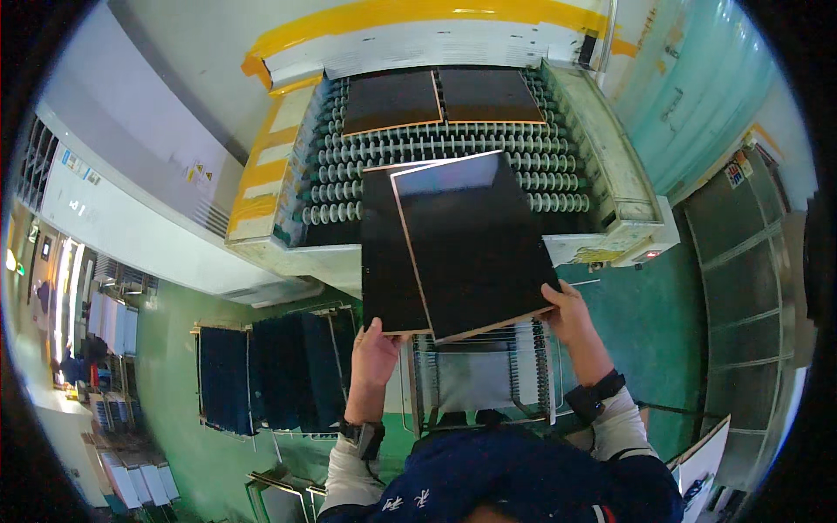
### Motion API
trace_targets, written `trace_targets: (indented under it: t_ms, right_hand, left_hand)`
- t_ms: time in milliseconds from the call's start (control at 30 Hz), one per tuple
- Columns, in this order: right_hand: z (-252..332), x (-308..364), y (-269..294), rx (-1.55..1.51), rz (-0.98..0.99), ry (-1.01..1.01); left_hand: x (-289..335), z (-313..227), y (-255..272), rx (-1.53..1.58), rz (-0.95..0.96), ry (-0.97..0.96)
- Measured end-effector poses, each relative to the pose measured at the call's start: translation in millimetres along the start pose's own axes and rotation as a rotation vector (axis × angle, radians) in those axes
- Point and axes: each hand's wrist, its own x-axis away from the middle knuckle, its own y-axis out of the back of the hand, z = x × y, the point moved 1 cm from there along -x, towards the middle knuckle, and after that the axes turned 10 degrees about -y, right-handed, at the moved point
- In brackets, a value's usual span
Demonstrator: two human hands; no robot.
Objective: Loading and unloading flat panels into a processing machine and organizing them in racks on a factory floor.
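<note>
Two overlapping, held-up glossy black, copper-edged rectangular boards point lengthwise toward the white-disc roller conveyor at its near end, left hand pinching one's near-left corner, right hand, nearer the conveyor, pinching the other's near-right.
</note>
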Motion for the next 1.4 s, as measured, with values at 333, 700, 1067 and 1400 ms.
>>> trace_targets:
  t_ms: [333, 700, 1067, 1400]
  right_hand:
    - [52.6, -41.2, 48.5, -0.09, -0.148, 0.027]
    - [49.2, -53.9, 32.5, -0.284, -0.055, 0.026]
    - [62.6, -54.3, 18.6, -0.152, -0.145, 0.021]
    - [24.3, -58.4, 106.5, -0.184, 0.056, 0.016]
  left_hand:
    - [-59.9, -34.8, 23.4, -0.047, -0.002, -0.119]
    - [-108.4, -51.3, 14.0, -0.182, 0.017, -0.129]
    - [-133.5, -53.4, 20.2, -0.291, -0.005, -0.062]
    - [-97.8, -23.9, 47.1, -0.373, -0.052, 0.001]
